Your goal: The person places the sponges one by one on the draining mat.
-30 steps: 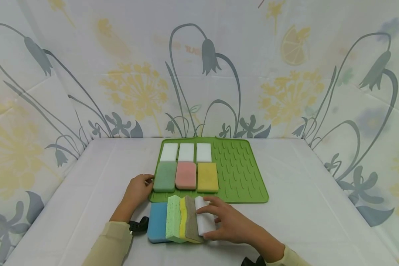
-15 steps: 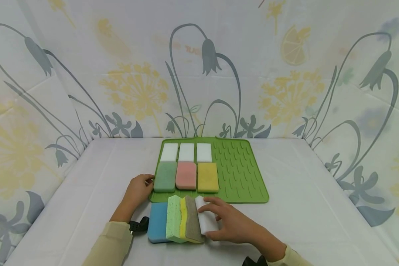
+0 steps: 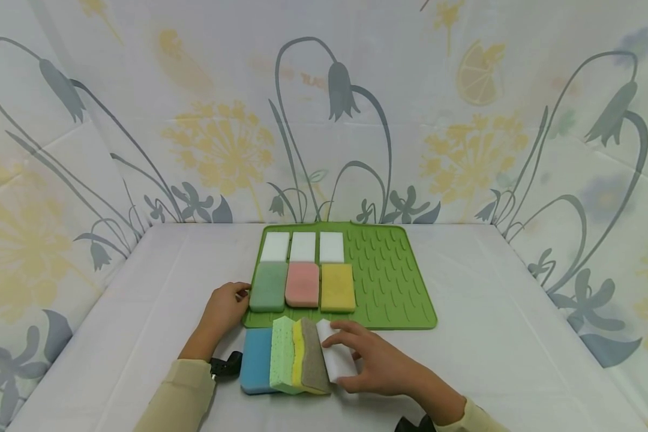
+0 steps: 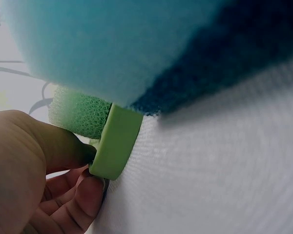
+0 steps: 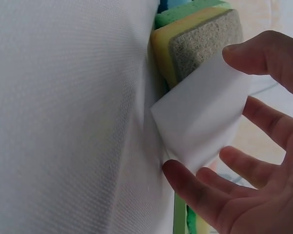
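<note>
My left hand (image 3: 227, 309) pinches the left edge of a green silicone mat (image 3: 391, 282); in the left wrist view the thumb and a finger grip its rim (image 4: 116, 141). My right hand (image 3: 380, 360) holds a white sponge (image 3: 336, 357) by its ends, between thumb and fingers. The white sponge leans beside a yellow sponge with a grey scouring side (image 3: 313, 360), last in a leaning row. Farther left in that row are a speckled light-green sponge (image 3: 282, 355) and a blue sponge (image 3: 256, 361). The right wrist view shows the white sponge (image 5: 200, 117) tilted against the fingers.
On the mat's left part lie three white sponges (image 3: 303, 246) at the back. In front of them sit a green sponge (image 3: 268, 288), a pink sponge (image 3: 302, 285) and a yellow sponge (image 3: 337, 288). A white cloth (image 3: 491, 336) covers the table; a patterned curtain (image 3: 324, 150) hangs behind.
My right hand has shifted slightly right, and the white sponge in it has tilted a little away from the grey-sided sponge. The left hand stays on the mat's edge.
</note>
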### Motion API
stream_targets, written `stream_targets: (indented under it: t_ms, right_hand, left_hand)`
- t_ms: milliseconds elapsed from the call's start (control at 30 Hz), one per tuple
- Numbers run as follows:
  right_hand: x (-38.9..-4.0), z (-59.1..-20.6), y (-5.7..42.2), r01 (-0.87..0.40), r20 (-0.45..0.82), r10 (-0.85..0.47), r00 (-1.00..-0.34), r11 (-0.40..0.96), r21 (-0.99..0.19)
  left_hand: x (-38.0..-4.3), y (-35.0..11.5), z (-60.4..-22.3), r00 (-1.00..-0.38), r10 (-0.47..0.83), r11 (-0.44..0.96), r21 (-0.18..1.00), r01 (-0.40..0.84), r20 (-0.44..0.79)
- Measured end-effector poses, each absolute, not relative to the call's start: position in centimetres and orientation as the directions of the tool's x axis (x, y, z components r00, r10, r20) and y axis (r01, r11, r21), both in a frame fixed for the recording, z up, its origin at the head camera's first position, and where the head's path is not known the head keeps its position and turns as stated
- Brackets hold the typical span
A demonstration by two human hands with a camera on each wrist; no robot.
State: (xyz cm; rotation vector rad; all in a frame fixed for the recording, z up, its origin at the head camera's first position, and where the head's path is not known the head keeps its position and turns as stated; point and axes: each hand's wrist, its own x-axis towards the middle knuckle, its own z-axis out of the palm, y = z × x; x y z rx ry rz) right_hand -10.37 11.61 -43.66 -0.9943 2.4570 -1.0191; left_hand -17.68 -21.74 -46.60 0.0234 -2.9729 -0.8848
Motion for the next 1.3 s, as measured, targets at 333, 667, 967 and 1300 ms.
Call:
stream_targets:
  t_ms: [333,667,967,1300]
  right_hand:
    - [-10.5,-43.6,11.8,-0.489,-0.015,-0.701,-0.713,0.513,-0.706]
    - [-11.2,-42.5,12.5,-0.518,-0.017,-0.678,-0.735,0.577,-0.631]
    - [-12.1,-41.5,13.0,-0.528,-0.001,-0.643,-0.765,0.630,-0.569]
    - [-13.8,-40.4,13.5,-0.574,0.060,-0.644,-0.763,0.632,-0.521]
  left_hand:
    - [-17.5,-21.7,-46.5,-0.999,-0.028,0.834,0.551,-0.007,0.029]
    - [-17.6,-21.7,-46.5,-0.999,-0.030,0.834,0.552,-0.008,0.031]
    - [-17.6,-21.7,-46.6,-0.999,-0.030,0.833,0.554,-0.003,0.041]
    - [-17.6,-21.7,-46.5,-0.999,-0.034,0.828,0.560,-0.011,0.030]
